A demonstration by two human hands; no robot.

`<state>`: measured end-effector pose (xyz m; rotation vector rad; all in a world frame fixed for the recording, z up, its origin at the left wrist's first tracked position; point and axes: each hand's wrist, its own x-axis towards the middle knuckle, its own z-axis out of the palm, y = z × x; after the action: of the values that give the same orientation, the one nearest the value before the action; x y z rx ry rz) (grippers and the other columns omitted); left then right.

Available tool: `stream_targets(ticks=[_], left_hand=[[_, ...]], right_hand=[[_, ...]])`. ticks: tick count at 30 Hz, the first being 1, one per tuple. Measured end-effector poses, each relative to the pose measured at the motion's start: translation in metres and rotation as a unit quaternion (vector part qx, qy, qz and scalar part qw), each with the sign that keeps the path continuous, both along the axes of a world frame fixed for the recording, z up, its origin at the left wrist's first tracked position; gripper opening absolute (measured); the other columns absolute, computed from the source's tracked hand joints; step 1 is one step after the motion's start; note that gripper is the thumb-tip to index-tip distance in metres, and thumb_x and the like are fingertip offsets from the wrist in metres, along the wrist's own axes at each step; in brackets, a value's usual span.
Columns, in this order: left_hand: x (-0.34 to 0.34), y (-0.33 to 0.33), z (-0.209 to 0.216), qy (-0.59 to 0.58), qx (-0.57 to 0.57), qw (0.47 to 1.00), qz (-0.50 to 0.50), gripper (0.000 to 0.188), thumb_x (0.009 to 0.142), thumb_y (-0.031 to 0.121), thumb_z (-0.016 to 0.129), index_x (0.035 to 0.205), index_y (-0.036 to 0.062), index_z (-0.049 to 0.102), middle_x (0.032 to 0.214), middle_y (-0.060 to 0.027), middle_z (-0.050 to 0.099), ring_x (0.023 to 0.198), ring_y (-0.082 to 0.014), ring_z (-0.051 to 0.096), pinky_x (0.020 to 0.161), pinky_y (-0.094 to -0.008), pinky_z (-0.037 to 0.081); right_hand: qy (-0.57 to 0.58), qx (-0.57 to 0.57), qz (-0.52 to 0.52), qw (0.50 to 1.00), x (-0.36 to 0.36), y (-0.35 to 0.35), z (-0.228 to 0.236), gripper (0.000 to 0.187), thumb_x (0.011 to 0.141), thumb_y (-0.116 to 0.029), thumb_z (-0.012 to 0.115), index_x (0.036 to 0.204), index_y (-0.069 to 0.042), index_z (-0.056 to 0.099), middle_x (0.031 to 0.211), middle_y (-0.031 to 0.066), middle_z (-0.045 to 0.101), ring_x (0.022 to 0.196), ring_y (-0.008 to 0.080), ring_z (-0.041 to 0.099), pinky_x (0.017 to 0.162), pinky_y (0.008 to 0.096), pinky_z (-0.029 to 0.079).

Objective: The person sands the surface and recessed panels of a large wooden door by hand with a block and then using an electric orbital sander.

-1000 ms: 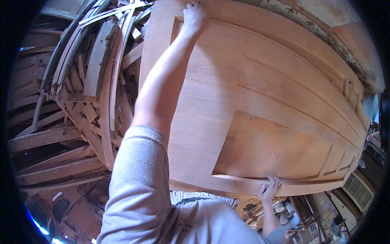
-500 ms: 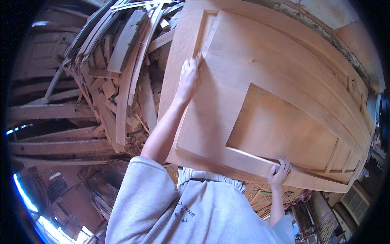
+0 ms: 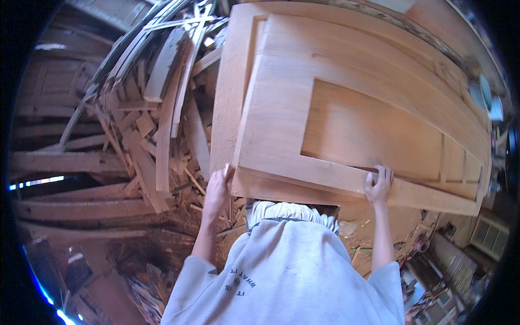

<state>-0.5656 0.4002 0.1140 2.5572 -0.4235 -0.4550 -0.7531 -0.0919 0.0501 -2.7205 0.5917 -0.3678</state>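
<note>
A pale wooden door [image 3: 279, 114] with a rectangular opening lies flat and slightly askew on top of another wooden door [image 3: 226, 86], whose edges show at the left and near sides. My right hand [image 3: 379, 186] grips the near rail of the upper door, its fingers curled over the rail into the opening. At the doors' near left corner is my left hand [image 3: 218, 188], closed, with a small brownish piece at its fingertips that I cannot make out. Whether it also touches the door's edge is unclear.
A heap of wood offcuts and long boards [image 3: 170, 92] rises to the left of the doors. Stacked beams [image 3: 70, 162] lie farther left. Wood scraps and dust cover the floor [image 3: 179, 227]. A louvred panel [image 3: 489, 235] stands at the right.
My left hand has come back along the upper door's left edge to its near corner. My right hand keeps its grip on the near rail. The whole view has shifted.
</note>
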Motion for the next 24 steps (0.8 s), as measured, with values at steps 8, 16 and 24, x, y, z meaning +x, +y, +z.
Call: stream_targets(ticks=[8, 16, 24], left_hand=[[0.008, -0.032, 0.055, -0.007, -0.224, 0.963, 0.152, 0.025, 0.099, 0.018, 0.058, 0.112, -0.0037, 0.060, 0.091, -0.0187, 0.070, 0.082, -0.0259, 0.069, 0.076, -0.0385, 0.053], [-0.055, -0.142, 0.053, 0.218, -0.296, 0.927, 0.082, 0.022, 0.101, 0.018, 0.062, 0.106, -0.0035, 0.062, 0.087, -0.0081, 0.067, 0.081, -0.0116, 0.063, 0.072, -0.0302, 0.053], [-0.116, -0.188, 0.031, 0.322, -0.403, 0.856, -0.026, 0.050, 0.109, 0.031, 0.044, 0.142, -0.0061, 0.049, 0.138, -0.0219, 0.050, 0.130, -0.0322, 0.051, 0.111, -0.0396, 0.040]], right_hand=[[-0.056, -0.091, -0.027, 0.994, 0.005, 0.010, 0.010, 0.034, 0.084, -0.025, 0.068, 0.112, -0.007, 0.062, 0.111, 0.0183, 0.059, 0.106, 0.0397, 0.056, 0.095, 0.0508, 0.046], [0.000, 0.247, 0.156, 0.956, 0.029, 0.184, 0.127, 0.078, 0.088, -0.048, 0.074, 0.143, -0.002, 0.046, 0.141, 0.0229, 0.049, 0.133, 0.0405, 0.048, 0.112, 0.0478, 0.042], [0.105, 0.441, -0.003, 0.892, 0.002, 0.150, 0.112, 0.053, 0.091, -0.016, 0.067, 0.136, -0.006, 0.042, 0.124, 0.0247, 0.059, 0.110, 0.0429, 0.063, 0.095, 0.0529, 0.050]])
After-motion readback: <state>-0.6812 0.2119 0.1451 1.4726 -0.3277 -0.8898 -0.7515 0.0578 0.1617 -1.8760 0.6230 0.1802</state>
